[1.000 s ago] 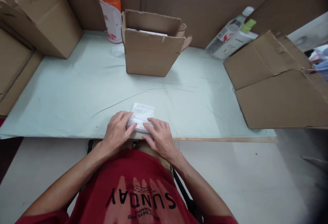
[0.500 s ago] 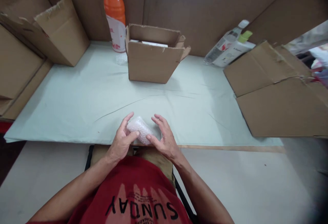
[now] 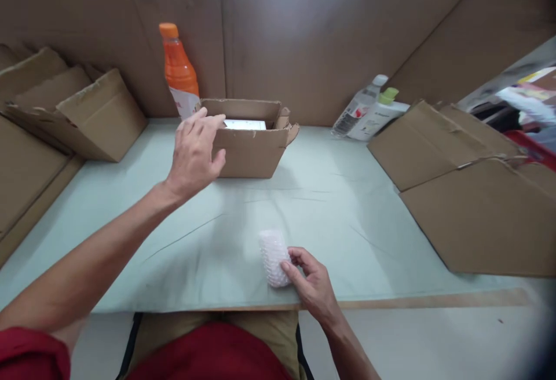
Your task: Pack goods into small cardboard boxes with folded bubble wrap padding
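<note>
1. Head view: A packet in bubble wrap [image 3: 273, 259] stands out near the middle of the near edge of the pale green surface [image 3: 321, 223], pinched by its right side between the thumb and fingers of a person's right hand [image 3: 309, 281].

2. The packet's long axis runs from the near edge toward the far edge, its far end leaning slightly left. The wrap blurs whatever lies inside, and some of the right hand's fingertips are hidden behind it; whether its underside meets the surface cannot be told.

3. The left hand [image 3: 197, 145], thumb spread well away from loosely bent fingers, reaches over the left end of an open cardboard box [image 3: 247, 157] toward the far edge. Nothing shows in its grasp; contact with the rim is hard to judge.

4. The box opens upward, its long side running left to right, flaps jutting from its right end. A white item [image 3: 245, 124] shows inside, its lower part hidden by the front wall.

5. Behind the left hand, an orange bottle [image 3: 180, 70] is partly covered. Large cardboard pieces [image 3: 478, 218] at the right edge run out of frame; beyond them, colored objects blur past recognition.
</note>
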{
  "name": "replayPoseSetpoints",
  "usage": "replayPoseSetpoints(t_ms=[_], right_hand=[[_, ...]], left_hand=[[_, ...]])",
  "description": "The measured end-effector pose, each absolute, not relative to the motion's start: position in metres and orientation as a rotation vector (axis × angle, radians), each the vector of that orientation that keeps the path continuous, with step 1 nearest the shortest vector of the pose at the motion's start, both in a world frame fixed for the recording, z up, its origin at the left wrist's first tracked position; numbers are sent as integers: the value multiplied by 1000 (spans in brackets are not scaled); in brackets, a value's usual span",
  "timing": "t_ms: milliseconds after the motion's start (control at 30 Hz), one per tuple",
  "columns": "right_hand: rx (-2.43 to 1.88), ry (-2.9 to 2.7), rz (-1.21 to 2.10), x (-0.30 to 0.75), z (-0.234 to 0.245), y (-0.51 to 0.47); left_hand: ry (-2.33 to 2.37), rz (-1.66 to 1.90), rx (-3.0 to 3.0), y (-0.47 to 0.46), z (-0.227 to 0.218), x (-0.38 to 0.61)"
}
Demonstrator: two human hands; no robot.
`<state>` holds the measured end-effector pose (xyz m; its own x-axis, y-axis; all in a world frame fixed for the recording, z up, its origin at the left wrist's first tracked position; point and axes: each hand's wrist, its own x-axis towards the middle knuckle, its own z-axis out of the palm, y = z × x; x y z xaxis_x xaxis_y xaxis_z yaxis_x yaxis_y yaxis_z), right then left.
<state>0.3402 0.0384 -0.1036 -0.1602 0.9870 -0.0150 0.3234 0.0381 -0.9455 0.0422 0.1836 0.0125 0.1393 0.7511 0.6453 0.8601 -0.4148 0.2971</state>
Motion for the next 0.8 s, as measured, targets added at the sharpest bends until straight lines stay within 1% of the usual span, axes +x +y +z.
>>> replayPoseSetpoints(t_ms=[133, 233, 333, 433, 533, 633, 700, 800], right_hand=[[-1384, -1568, 1063, 355, -105, 49], [-1387, -1572, 950, 369, -88, 62], [-1338, -1535, 823, 381, -53, 77], [-1253, -1567, 635, 379, -4, 91], [-1215, -1802, 352, 358, 49, 107], [-1236, -2174, 164, 323, 89, 126], [-1339, -2435, 80, 299, 103, 140], [-1595, -2704, -39, 270, 106, 160]], left_hand=[[-1641, -1001, -2346, 222, 10, 36], [-1507, -1011, -2394, 202, 8, 30], [-1393, -1058, -2401, 151, 11, 27], [-1352, -1027, -2443, 94, 15, 30], [-1292, -989, -2484, 51, 16, 38], [-1233, -982, -2487, 31, 14, 45], [-1225, -985, -2483, 26, 12, 47], [-1235, -1000, -2488, 26, 8, 46]])
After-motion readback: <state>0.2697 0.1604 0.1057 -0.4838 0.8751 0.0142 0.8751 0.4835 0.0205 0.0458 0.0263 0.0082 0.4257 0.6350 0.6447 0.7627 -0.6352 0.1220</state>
